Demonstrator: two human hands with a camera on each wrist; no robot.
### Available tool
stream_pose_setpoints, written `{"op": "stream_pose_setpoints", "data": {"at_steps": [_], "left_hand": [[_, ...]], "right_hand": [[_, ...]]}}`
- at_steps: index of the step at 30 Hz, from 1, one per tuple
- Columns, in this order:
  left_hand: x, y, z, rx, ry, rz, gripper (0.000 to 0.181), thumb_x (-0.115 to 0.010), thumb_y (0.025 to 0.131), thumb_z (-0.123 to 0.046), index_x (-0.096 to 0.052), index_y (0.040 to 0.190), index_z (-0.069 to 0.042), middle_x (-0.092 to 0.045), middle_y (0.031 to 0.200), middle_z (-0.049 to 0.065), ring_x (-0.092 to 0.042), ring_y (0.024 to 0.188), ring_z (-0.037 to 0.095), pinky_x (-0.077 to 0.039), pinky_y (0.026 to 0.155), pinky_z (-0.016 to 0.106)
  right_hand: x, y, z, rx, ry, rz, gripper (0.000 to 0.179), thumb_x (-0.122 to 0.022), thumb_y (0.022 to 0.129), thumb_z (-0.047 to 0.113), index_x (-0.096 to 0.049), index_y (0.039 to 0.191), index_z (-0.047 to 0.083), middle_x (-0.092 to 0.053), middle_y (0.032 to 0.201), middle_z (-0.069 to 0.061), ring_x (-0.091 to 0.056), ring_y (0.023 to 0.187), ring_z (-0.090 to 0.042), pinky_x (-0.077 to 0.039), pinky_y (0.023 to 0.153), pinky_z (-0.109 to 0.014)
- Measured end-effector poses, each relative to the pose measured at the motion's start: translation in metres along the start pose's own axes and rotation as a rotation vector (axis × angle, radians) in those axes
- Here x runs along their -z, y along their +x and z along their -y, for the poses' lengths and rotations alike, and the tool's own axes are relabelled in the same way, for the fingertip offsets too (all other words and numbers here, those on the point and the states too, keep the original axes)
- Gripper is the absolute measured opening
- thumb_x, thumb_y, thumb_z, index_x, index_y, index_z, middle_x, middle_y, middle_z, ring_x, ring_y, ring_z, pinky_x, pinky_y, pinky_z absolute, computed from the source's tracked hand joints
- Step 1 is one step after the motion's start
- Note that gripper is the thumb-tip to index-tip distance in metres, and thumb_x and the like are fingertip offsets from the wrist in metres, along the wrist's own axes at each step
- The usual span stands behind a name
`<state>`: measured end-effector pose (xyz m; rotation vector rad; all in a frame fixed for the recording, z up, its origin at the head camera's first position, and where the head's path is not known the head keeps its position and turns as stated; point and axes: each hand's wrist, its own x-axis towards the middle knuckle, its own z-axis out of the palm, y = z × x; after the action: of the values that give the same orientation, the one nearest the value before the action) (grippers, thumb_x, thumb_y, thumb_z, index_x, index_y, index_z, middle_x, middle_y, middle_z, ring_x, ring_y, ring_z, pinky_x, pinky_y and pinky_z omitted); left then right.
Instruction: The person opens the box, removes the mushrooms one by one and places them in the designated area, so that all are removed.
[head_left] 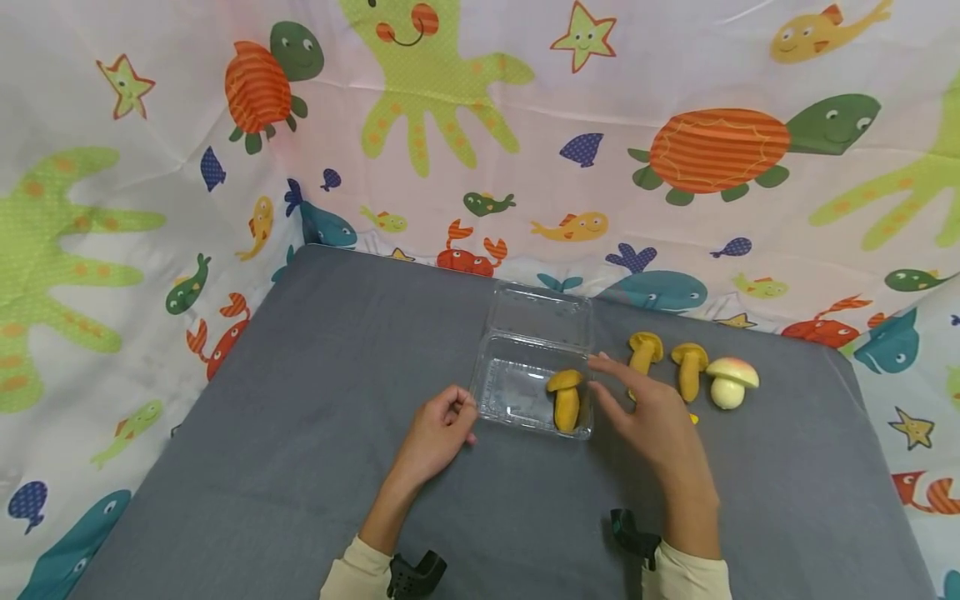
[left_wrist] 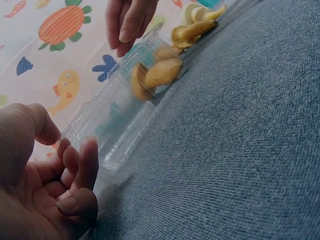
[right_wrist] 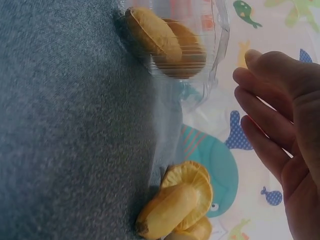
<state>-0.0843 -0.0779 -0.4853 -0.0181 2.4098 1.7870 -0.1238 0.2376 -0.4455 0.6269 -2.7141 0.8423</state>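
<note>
A clear plastic clamshell box [head_left: 517, 392] lies with its lid folded back. Inside, at its right end, is a yellow-brown toy mushroom [head_left: 567, 402]. My left hand [head_left: 442, 429] is at the box's left side; in the left wrist view its thumb and index finger [left_wrist: 64, 147] pinch the rim. Above the box's right edge hovers my right hand [head_left: 656, 417], fingers loosely extended and nothing held. To its right lie yellow toy mushrooms [head_left: 688, 371] and a white one with a reddish cap [head_left: 732, 383]. Another yellow piece [head_left: 693, 418] is mostly hidden behind the right hand.
A grey cloth [head_left: 337, 350] covers the table. Behind and at both sides hangs a white curtain [head_left: 517, 192] printed with sea animals. The box lid [head_left: 542, 317] reaches close to the table's back edge.
</note>
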Motion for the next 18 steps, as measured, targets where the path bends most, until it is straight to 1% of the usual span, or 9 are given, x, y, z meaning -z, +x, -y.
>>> {"op": "stream_pose_setpoints", "data": {"at_steps": [1,2,5,6,8,11,12,15,18], "left_hand": [[0.000,0.000,0.000,0.002,0.001,-0.001,0.011,-0.061,0.104,-0.016,-0.068,0.096,-0.016,-0.070,0.076,0.006,-0.071,0.065,0.013,-0.047,0.063,0.027],[0.000,0.000,0.001,0.004,0.001,-0.001,0.011,-0.061,0.104,-0.017,-0.068,0.096,-0.016,-0.070,0.077,0.007,-0.071,0.065,0.013,-0.047,0.063,0.027],[0.000,0.000,0.001,0.008,0.004,0.001,0.011,-0.061,0.104,-0.017,-0.068,0.097,-0.016,-0.071,0.078,0.009,-0.071,0.065,0.012,-0.047,0.064,0.027],[0.000,0.000,0.001,0.009,0.007,0.001,0.011,-0.061,0.104,-0.017,-0.068,0.097,-0.016,-0.070,0.078,0.009,-0.071,0.065,0.012,-0.047,0.064,0.027],[0.000,0.000,0.001,0.011,0.009,0.001,0.011,-0.061,0.104,-0.017,-0.068,0.097,-0.016,-0.071,0.079,0.011,-0.071,0.065,0.012,-0.047,0.064,0.027],[0.000,0.000,0.001,0.013,0.012,0.000,0.010,-0.061,0.104,-0.017,-0.068,0.097,-0.016,-0.071,0.080,0.011,-0.071,0.065,0.012,-0.047,0.064,0.027],[-0.001,0.000,0.001,0.012,0.012,-0.001,0.010,-0.061,0.104,-0.017,-0.068,0.097,-0.016,-0.071,0.080,0.011,-0.071,0.065,0.012,-0.047,0.064,0.026],[-0.001,0.001,0.002,0.010,0.013,-0.002,0.011,-0.061,0.104,-0.018,-0.068,0.096,-0.016,-0.071,0.081,0.012,-0.071,0.065,0.011,-0.047,0.064,0.026],[-0.001,0.000,0.002,0.009,0.010,-0.001,0.011,-0.061,0.104,-0.018,-0.068,0.096,-0.016,-0.071,0.081,0.012,-0.071,0.065,0.012,-0.047,0.064,0.027]], "right_hand": [[0.000,0.001,0.000,0.007,0.005,0.007,0.044,-0.082,0.093,0.010,-0.071,0.135,0.015,-0.071,0.136,-0.011,-0.033,0.047,0.000,-0.035,0.054,-0.026],[-0.001,0.002,0.001,0.013,0.008,0.016,0.044,-0.082,0.093,0.010,-0.070,0.135,0.015,-0.070,0.137,-0.012,-0.028,0.046,0.000,-0.034,0.053,-0.026],[-0.002,0.004,0.000,0.035,0.007,0.028,0.044,-0.081,0.093,0.010,-0.070,0.135,0.014,-0.070,0.137,-0.013,-0.027,0.046,0.001,-0.035,0.051,-0.026],[-0.003,0.005,0.000,0.040,0.007,0.032,0.044,-0.081,0.093,0.010,-0.070,0.135,0.014,-0.070,0.137,-0.012,-0.029,0.046,0.001,-0.036,0.051,-0.026],[-0.003,0.007,0.001,0.055,-0.004,0.035,0.044,-0.082,0.093,0.011,-0.071,0.135,0.014,-0.071,0.136,-0.012,-0.039,0.048,0.002,-0.042,0.052,-0.028],[-0.004,0.009,0.002,0.060,-0.016,0.052,0.042,-0.082,0.093,0.012,-0.071,0.134,0.014,-0.072,0.135,-0.010,-0.047,0.051,-0.003,-0.046,0.053,-0.031],[-0.004,0.010,0.002,0.061,-0.022,0.059,0.041,-0.082,0.094,0.013,-0.072,0.133,0.013,-0.072,0.134,-0.010,-0.053,0.053,-0.005,-0.048,0.055,-0.032],[-0.005,0.012,0.004,0.036,-0.030,0.100,0.038,-0.080,0.096,0.016,-0.072,0.133,0.013,-0.072,0.135,-0.009,-0.062,0.058,-0.012,-0.052,0.057,-0.036],[-0.005,0.015,0.006,0.010,-0.036,0.147,0.038,-0.079,0.097,0.019,-0.071,0.134,0.014,-0.071,0.136,-0.008,-0.074,0.078,-0.019,-0.059,0.069,-0.044]]}}
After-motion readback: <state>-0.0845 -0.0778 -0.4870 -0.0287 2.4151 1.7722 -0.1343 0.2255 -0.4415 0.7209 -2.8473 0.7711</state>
